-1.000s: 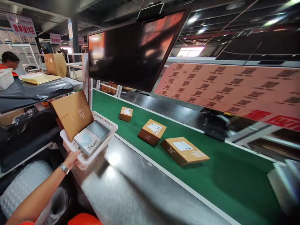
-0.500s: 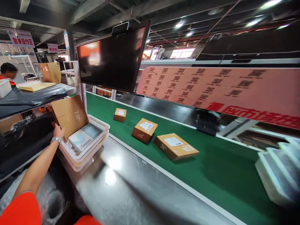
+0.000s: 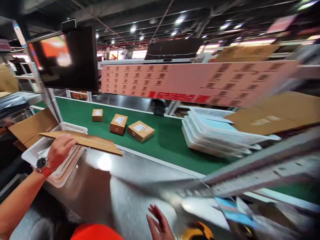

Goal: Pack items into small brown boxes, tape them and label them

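My left hand [image 3: 61, 151], with a watch at the wrist, grips a flat piece of brown cardboard [image 3: 95, 142] from above, its fingers closed on the near edge. The cardboard lies tilted over a white plastic basket [image 3: 75, 128] on the metal bench. Behind the wrist, another brown cardboard flap [image 3: 35, 128] leans up from the basket. My right hand [image 3: 160, 224] is low in the view over the bench, fingers stretched and apart, holding nothing. Just right of it sits a yellow and black tape dispenser [image 3: 197, 231], partly cut off.
Beyond the metal bench [image 3: 140, 196] runs a green conveyor belt [image 3: 167, 143] with three labelled brown boxes [image 3: 118, 124]. Stacked white baskets [image 3: 212, 133] stand on it, with cardboard [image 3: 275, 115] on top. A metal post [image 3: 260, 163] slants across the right.
The view has swung right. My left hand has moved from the upright cardboard to a flat piece over the basket. My right hand has come into view; the white printed box no longer shows.
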A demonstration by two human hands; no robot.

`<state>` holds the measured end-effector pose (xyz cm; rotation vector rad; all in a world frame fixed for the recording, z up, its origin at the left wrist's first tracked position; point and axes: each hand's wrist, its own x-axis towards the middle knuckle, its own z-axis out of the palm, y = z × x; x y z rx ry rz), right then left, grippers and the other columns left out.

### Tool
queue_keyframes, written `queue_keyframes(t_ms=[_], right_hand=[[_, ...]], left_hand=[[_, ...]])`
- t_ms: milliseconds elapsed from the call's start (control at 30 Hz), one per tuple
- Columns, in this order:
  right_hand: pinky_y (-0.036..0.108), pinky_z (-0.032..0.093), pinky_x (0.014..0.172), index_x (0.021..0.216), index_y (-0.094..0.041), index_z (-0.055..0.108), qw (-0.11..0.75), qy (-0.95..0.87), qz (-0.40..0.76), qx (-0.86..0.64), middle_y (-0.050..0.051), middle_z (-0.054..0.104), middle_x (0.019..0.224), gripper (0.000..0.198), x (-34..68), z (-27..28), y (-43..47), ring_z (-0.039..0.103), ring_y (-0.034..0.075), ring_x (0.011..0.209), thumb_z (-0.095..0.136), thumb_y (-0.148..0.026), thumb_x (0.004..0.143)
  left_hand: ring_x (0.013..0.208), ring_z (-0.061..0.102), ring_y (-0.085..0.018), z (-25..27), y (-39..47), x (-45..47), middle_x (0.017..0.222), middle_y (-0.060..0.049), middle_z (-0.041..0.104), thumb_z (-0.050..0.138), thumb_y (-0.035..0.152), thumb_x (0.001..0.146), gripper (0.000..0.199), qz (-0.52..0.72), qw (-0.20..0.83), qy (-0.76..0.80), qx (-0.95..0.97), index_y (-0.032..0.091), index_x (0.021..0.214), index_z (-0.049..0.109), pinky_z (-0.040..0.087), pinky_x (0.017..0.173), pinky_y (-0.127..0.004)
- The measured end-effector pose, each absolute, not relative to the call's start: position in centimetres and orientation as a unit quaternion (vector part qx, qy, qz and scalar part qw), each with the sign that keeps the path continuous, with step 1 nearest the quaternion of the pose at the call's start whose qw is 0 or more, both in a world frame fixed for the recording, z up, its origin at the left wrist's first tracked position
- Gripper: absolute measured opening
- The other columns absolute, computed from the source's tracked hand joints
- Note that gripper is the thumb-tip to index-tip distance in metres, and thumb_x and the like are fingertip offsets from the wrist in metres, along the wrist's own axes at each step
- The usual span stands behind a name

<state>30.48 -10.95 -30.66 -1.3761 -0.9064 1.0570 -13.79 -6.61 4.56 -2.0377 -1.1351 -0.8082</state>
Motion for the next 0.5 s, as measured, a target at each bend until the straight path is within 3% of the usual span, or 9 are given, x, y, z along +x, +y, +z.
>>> queue_keyframes(t_ms=[100,167,233,300,333,400,467,500], right_hand=[[0.065,0.044,0.121,0.163,-0.029,0.039,0.636,-0.470,0.318,-0.522,0.015,0.039,0.168,0.100,30.7,-26.3,-12.2,0.054,0.041,0.145,0.085,-0.057,0.079],[0.058,0.046,0.122,0.166,-0.033,0.039,0.676,-0.504,0.262,-0.469,0.015,0.039,0.168,0.097,30.8,-24.1,-13.4,0.048,0.037,0.151,0.088,-0.045,0.082],[0.044,0.054,0.116,0.149,-0.029,0.061,0.730,-0.487,0.222,-0.425,0.015,0.061,0.148,0.070,31.1,-23.4,-14.1,0.060,0.031,0.140,0.088,-0.036,0.084],[0.034,0.062,0.099,0.112,-0.022,0.078,0.759,-0.418,0.195,-0.459,0.012,0.075,0.113,0.032,31.7,-24.3,-14.2,0.074,0.026,0.111,0.086,-0.037,0.086],[0.034,0.063,0.091,0.099,-0.019,0.080,0.756,-0.380,0.208,-0.490,0.012,0.075,0.103,0.031,32.0,-25.2,-14.1,0.076,0.026,0.099,0.087,-0.044,0.083],[0.036,0.062,0.084,0.090,-0.015,0.080,0.729,-0.310,0.274,-0.545,0.014,0.074,0.095,0.048,32.5,-27.1,-13.8,0.073,0.026,0.088,0.091,-0.058,0.070],[0.038,0.060,0.086,0.091,-0.014,0.080,0.700,-0.275,0.333,-0.568,0.014,0.073,0.094,0.060,32.6,-28.5,-13.9,0.071,0.027,0.088,0.091,-0.065,0.062],[0.038,0.059,0.086,0.092,-0.013,0.080,0.689,-0.273,0.351,-0.573,0.014,0.073,0.095,0.063,32.5,-28.8,-14.1,0.070,0.027,0.090,0.091,-0.067,0.061]], left_hand=[[0.106,0.070,-0.023,4.7,-7.4,-5.2,0.110,-0.007,0.076,0.041,0.020,0.112,0.037,-0.252,0.283,-0.293,-0.878,0.021,0.121,0.077,0.050,0.109,-0.042],[0.089,0.064,-0.020,3.1,-7.3,-0.2,0.098,-0.008,0.071,0.047,0.011,0.108,0.028,-0.252,0.238,-0.211,-0.914,0.014,0.118,0.072,0.054,0.093,-0.039],[0.082,0.059,-0.019,0.0,-6.5,3.3,0.093,-0.007,0.067,0.052,0.009,0.105,0.021,-0.264,0.190,-0.163,-0.931,0.013,0.120,0.066,0.053,0.084,-0.038],[0.079,0.056,-0.017,-4.0,-5.4,5.1,0.091,-0.003,0.063,0.054,0.006,0.104,0.027,-0.296,0.157,-0.160,-0.929,0.018,0.127,0.061,0.053,0.092,-0.039],[0.086,0.060,-0.017,-6.1,-4.7,5.5,0.093,-0.002,0.063,0.052,0.003,0.103,0.034,-0.307,0.151,-0.164,-0.925,0.020,0.132,0.059,0.051,0.103,-0.043],[0.132,0.056,-0.029,-10.1,-3.5,5.2,0.119,-0.008,0.066,0.067,0.018,0.101,0.045,-0.340,0.155,-0.259,-0.891,0.021,0.144,0.053,0.030,0.126,-0.059],[0.155,0.033,-0.041,-13.2,-2.4,4.2,0.152,-0.023,0.048,0.079,0.041,0.094,0.079,-0.432,0.132,-0.397,-0.799,0.011,0.157,0.041,0.023,0.130,-0.063],[0.158,0.027,-0.043,-14.3,-1.9,3.7,0.160,-0.030,0.036,0.079,0.047,0.093,0.093,-0.479,0.073,-0.471,-0.737,0.003,0.160,0.033,0.023,0.131,-0.060]])
